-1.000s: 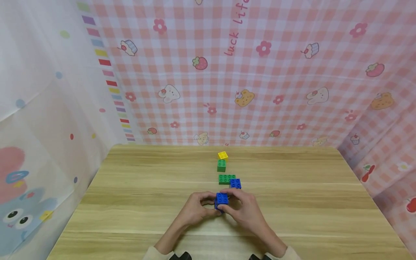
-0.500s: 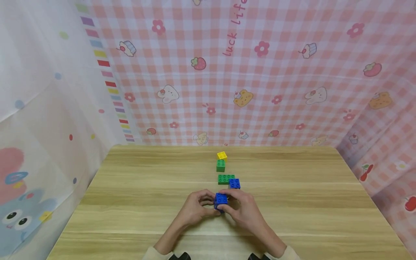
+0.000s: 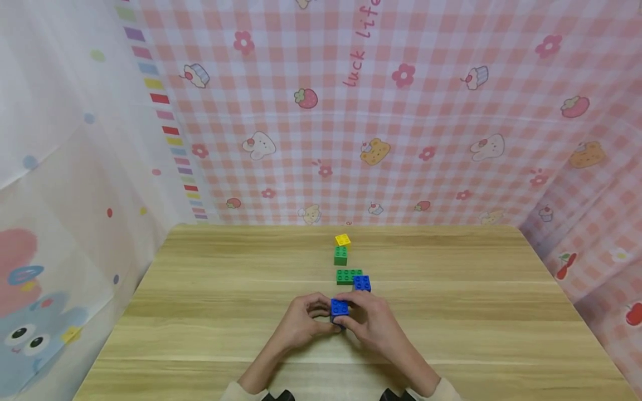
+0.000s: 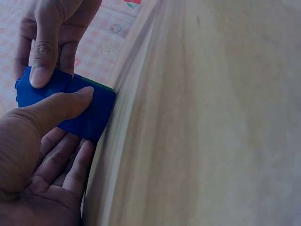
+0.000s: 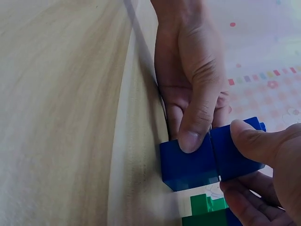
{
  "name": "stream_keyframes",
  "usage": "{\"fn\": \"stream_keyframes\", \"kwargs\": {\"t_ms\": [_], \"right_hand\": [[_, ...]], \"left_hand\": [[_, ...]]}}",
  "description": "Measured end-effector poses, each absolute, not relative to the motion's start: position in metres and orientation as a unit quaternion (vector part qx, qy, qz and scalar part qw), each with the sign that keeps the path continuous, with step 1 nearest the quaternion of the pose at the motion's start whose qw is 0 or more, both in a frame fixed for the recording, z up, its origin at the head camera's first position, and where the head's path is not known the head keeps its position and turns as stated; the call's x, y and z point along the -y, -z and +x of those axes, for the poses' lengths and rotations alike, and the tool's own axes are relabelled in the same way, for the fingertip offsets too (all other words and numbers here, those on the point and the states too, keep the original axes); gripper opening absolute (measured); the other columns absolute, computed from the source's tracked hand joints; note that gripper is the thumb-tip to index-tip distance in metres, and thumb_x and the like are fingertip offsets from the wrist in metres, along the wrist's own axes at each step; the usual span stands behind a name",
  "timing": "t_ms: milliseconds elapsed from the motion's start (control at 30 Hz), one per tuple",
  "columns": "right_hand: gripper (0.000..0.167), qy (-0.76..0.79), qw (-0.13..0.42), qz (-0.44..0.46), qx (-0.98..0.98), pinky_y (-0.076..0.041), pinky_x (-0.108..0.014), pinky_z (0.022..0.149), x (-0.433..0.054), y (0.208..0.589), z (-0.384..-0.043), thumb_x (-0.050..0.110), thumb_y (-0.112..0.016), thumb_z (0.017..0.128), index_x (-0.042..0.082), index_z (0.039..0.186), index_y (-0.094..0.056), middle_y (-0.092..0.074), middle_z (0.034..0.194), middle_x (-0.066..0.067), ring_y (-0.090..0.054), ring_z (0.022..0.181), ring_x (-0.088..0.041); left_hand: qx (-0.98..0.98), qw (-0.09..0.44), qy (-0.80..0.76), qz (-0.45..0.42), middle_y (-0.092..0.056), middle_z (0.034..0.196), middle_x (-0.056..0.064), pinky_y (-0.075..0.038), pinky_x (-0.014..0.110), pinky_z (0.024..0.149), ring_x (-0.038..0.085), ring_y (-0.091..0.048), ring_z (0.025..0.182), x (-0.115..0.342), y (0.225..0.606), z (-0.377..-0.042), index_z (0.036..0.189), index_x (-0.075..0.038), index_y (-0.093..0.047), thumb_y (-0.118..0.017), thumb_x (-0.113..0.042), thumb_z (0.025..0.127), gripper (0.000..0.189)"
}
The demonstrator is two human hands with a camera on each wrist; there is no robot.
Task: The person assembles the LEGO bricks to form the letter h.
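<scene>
Near the front middle of the table, two blue toy building blocks are stacked one on the other between the hands. My left hand [image 3: 303, 323] grips the lower blue block [image 5: 186, 162] by its sides, thumb on the near face, close to the tabletop. From the right, my right hand [image 3: 371, 317] pinches the upper blue block [image 3: 339, 306] between thumb and fingers, its studs facing up. A thin seam shows between the two blocks in the right wrist view. In the head view the upper block hides most of the lower one.
Just beyond the right hand stands another blue block [image 3: 362, 283], beside a long green block [image 3: 346, 277]. Farther back are a small green block [image 3: 340, 256] and a yellow block [image 3: 343, 239]. A patterned cloth [image 3: 321, 122] hangs behind the wooden table [image 3: 225, 278].
The upper blue block has shifted slightly left and now sits squarer over the lower one. Both hands keep their grip and barely move; the other blocks stay in place.
</scene>
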State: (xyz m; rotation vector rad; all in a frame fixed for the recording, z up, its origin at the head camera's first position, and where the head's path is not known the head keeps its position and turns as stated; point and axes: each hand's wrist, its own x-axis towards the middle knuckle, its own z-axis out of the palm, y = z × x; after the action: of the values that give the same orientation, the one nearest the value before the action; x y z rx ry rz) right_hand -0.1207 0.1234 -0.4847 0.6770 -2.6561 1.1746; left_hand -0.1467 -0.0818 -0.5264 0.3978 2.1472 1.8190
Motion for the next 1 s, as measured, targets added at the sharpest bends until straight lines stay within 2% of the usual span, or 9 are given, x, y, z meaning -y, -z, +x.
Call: {"fn": "stream_keyframes", "kwargs": {"t_ms": [233,767,1000], "right_hand": [[0.036,-0.390,0.097,0.222,0.889,-0.061,-0.040,0.096,-0.1207,0.4879,-0.1194,0.021,-0.085,0.084,0.016,0.118,-0.073,-0.076,0.115,0.001,-0.072,0.110,-0.018],[0.036,-0.411,0.089,0.213,0.882,-0.063,-0.034,0.089,-0.1202,0.4890,-0.1169,0.016,-0.084,0.085,0.018,0.119,-0.072,-0.076,0.113,0.002,-0.074,0.102,-0.015],[0.038,-0.410,0.089,0.207,0.884,-0.064,-0.033,0.085,-0.1193,0.4898,-0.1153,0.015,-0.084,0.085,0.016,0.121,-0.071,-0.076,0.112,0.001,-0.074,0.096,-0.011]], "left_hand": [[-0.749,0.150,-0.631,0.133,-0.075,0.108,0.009,-0.060,0.027,0.096,0.019,-0.073,0.104,0.0828,0.5254,-0.1457,0.106,-0.007,-0.072,-0.089,-0.007,0.078,0.032],[-0.751,0.159,-0.629,0.120,-0.074,0.109,0.006,-0.060,0.030,0.098,0.020,-0.072,0.108,0.0803,0.5208,-0.1422,0.107,-0.010,-0.072,-0.088,-0.010,0.079,0.032],[-0.758,0.146,-0.620,0.138,-0.074,0.112,0.005,-0.058,0.026,0.100,0.018,-0.070,0.109,0.0785,0.5217,-0.1396,0.110,-0.013,-0.071,-0.087,-0.014,0.082,0.032]]}}
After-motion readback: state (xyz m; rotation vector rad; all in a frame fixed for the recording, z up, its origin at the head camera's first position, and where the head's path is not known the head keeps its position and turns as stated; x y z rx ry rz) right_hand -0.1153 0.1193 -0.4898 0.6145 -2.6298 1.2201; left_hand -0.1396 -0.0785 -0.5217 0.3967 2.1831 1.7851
